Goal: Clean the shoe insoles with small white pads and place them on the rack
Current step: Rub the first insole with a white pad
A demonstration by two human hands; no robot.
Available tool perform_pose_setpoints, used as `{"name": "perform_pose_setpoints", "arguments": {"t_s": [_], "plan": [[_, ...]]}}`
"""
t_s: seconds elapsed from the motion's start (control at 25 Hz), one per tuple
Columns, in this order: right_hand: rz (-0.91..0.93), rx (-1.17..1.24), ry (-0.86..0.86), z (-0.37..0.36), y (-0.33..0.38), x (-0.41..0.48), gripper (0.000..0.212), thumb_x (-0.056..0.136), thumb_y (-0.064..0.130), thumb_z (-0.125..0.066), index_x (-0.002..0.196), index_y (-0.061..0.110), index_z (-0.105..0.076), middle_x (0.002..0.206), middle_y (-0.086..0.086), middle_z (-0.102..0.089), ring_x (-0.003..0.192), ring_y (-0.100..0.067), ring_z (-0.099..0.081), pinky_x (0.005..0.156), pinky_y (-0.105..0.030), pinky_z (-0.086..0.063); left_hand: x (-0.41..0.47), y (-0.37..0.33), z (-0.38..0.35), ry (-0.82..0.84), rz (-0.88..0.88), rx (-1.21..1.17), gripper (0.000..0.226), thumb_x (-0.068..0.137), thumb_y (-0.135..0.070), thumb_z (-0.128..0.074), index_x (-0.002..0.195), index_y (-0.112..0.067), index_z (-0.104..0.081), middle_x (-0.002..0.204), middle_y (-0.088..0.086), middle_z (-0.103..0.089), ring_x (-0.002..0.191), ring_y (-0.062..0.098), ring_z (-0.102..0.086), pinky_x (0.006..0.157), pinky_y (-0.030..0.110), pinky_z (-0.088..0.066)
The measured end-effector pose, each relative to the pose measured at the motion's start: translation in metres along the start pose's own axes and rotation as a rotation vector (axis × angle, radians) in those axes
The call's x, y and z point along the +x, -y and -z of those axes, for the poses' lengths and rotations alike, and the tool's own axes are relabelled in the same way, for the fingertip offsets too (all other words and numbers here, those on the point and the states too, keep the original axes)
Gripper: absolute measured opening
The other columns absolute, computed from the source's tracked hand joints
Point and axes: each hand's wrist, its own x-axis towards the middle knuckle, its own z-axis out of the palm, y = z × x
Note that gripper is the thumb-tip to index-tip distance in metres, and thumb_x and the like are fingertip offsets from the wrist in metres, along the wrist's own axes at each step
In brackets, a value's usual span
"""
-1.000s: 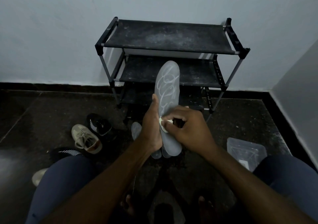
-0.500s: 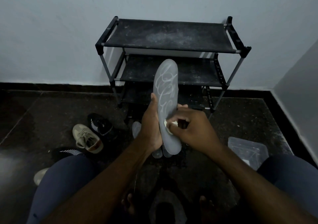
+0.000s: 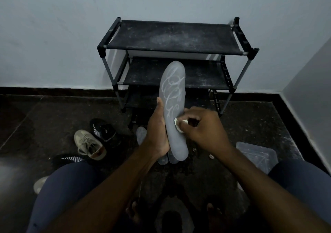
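Note:
A grey insole (image 3: 173, 96) with white looping streaks stands upright in front of me, toe end up. My left hand (image 3: 157, 130) grips its left edge near the middle. My right hand (image 3: 200, 127) pinches a small white pad (image 3: 177, 123) and presses it against the insole's right side, below the streaks. More grey insoles (image 3: 141, 136) lie on the floor behind my hands, partly hidden. The black three-tier rack (image 3: 172, 36) stands against the wall beyond, with nothing on the shelves I can see.
A beige sneaker (image 3: 89, 144) and a black knit shoe (image 3: 103, 130) lie on the dark floor at left. Another black striped shoe (image 3: 69, 160) sits by my left knee. A clear plastic container (image 3: 258, 155) is at right. A wall corner closes the right side.
My right hand has slid the pad a little to the right and down across the insole. The left hand keeps the same hold on the insole.

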Motion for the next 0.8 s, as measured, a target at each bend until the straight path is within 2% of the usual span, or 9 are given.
{"name": "perform_pose_setpoints", "arguments": {"t_s": [0.08,0.16,0.24,0.36,0.48,0.56,0.68,0.8], "plan": [[0.060,-0.052,0.037,-0.007,0.007,-0.003,0.007,0.087,0.008,-0.077,0.087,0.013,-0.081,0.088,0.008,-0.074,0.084,-0.004,-0.068,0.079,-0.021,-0.053,0.000,0.001,-0.002,-0.009,0.018,-0.019,0.076,0.100,-0.064,-0.031,0.133,-0.001,-0.059,0.122,0.022,-0.065,0.113,0.030,-0.065,0.099,0.039,-0.053],[0.068,-0.069,0.090,-0.007,0.006,-0.008,0.006,0.087,0.010,-0.077,0.089,0.015,-0.081,0.089,0.009,-0.074,0.084,-0.005,-0.069,0.081,-0.025,-0.054,-0.001,0.000,0.000,-0.002,0.034,-0.001,0.083,0.099,-0.067,-0.029,0.135,0.002,-0.056,0.128,0.026,-0.064,0.121,0.035,-0.062,0.106,0.043,-0.049],[0.022,-0.075,0.045,-0.001,-0.001,-0.005,0.007,0.087,0.013,-0.077,0.089,0.017,-0.081,0.090,0.009,-0.075,0.087,-0.005,-0.070,0.086,-0.033,-0.056,-0.001,0.000,0.001,-0.012,0.017,0.021,0.082,0.101,-0.066,-0.027,0.136,0.002,-0.056,0.120,0.021,-0.068,0.111,0.032,-0.066,0.099,0.042,-0.054],[0.011,-0.127,-0.058,-0.001,-0.001,0.001,0.008,0.086,0.011,-0.075,0.086,0.016,-0.080,0.086,0.008,-0.071,0.079,-0.003,-0.066,0.076,-0.033,-0.056,0.000,0.004,0.001,-0.025,0.009,0.038,0.071,0.104,-0.061,-0.026,0.138,-0.006,-0.057,0.112,0.012,-0.073,0.103,0.022,-0.070,0.088,0.034,-0.056],[0.037,-0.122,0.027,-0.008,0.005,-0.005,0.010,0.086,0.008,-0.074,0.080,0.015,-0.078,0.086,0.007,-0.073,0.083,-0.005,-0.068,0.078,-0.036,-0.056,0.001,0.004,0.002,-0.045,0.017,0.046,0.069,0.103,-0.061,-0.027,0.127,-0.008,-0.064,0.107,0.011,-0.075,0.099,0.020,-0.071,0.083,0.030,-0.058],[0.002,-0.125,0.020,-0.002,-0.001,-0.006,0.010,0.086,0.010,-0.075,0.079,0.017,-0.078,0.088,0.007,-0.074,0.088,-0.006,-0.070,0.082,-0.038,-0.057,0.000,0.003,0.003,-0.044,0.025,0.052,0.077,0.101,-0.065,-0.028,0.128,-0.003,-0.063,0.114,0.016,-0.072,0.103,0.026,-0.069,0.092,0.037,-0.056],[-0.020,-0.161,-0.076,0.006,-0.006,0.002,0.009,0.087,0.011,-0.074,0.081,0.016,-0.078,0.085,0.004,-0.071,0.079,-0.006,-0.068,0.075,-0.037,-0.057,0.001,0.008,0.001,-0.019,0.017,0.007,0.079,0.099,-0.067,-0.033,0.141,-0.004,-0.055,0.128,0.022,-0.065,0.117,0.033,-0.062,0.107,0.047,-0.047],[0.026,-0.146,-0.010,-0.004,0.002,-0.001,0.010,0.087,0.008,-0.073,0.080,0.014,-0.076,0.084,0.005,-0.070,0.078,-0.006,-0.066,0.074,-0.036,-0.055,0.003,0.009,0.002,-0.035,0.000,-0.007,0.075,0.099,-0.065,-0.035,0.141,-0.006,-0.056,0.134,0.023,-0.062,0.122,0.033,-0.061,0.110,0.047,-0.045]]}}
